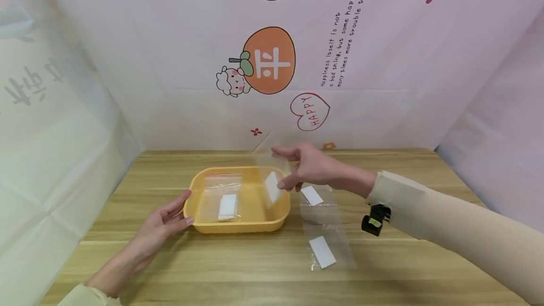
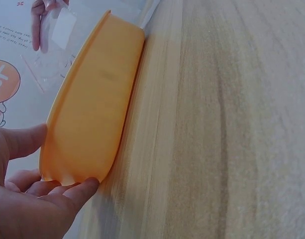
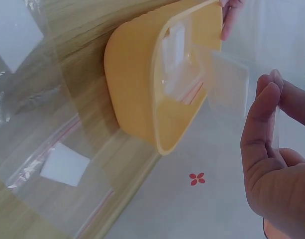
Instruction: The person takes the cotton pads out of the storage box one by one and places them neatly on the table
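My right hand (image 1: 312,166) pinches a clear zip-lock bag (image 3: 204,62) by its edge, holding it up over the right side of a yellow plastic tray (image 1: 259,227). A white rectangular piece (image 1: 273,187) shows inside this bag. At the tray's left end, my left hand (image 1: 155,230) grips the rim and wall, its thumb and fingers (image 2: 85,193) spread round the corner. Inside the tray, on the left, lie zip-lock bags (image 1: 210,207) with white pieces (image 1: 227,206) in them; how many overlap is hidden.
Right of the tray, more clear zip-lock bags (image 1: 325,225) lie on the wooden table (image 1: 238,268), with white pieces (image 1: 323,251) inside. A printed white cloth (image 1: 191,117) hangs behind the table, and further cloth walls stand at both sides.
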The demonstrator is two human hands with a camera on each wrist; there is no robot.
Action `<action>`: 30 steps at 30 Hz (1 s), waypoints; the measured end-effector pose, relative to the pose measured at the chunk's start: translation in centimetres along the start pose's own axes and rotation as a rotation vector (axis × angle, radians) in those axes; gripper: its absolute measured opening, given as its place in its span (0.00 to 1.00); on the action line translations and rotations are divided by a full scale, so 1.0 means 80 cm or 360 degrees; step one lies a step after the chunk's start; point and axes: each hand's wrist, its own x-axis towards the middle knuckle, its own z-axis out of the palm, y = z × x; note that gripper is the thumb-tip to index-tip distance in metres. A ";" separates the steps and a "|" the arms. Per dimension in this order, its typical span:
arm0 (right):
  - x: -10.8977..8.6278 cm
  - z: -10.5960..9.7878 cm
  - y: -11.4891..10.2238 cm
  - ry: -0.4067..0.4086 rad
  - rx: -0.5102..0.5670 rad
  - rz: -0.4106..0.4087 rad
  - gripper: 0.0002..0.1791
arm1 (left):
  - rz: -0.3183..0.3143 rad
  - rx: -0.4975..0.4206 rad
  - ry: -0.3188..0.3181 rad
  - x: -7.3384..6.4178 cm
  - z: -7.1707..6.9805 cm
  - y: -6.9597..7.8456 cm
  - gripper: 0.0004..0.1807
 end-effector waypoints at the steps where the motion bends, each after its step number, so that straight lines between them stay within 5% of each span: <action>1: -0.005 -0.003 0.002 0.0009 0.0006 -0.0002 0.51 | -0.0001 -0.0003 -0.0001 0.000 0.000 0.000 0.43; 15: -0.074 -0.037 0.037 0.0091 0.0114 -0.0022 0.52 | -0.0006 -0.0007 0.0000 0.003 0.002 0.000 0.44; 30: -0.132 -0.037 0.096 0.0118 0.0202 -0.0018 0.53 | -0.0031 -0.0020 -0.0024 0.002 0.002 -0.003 0.44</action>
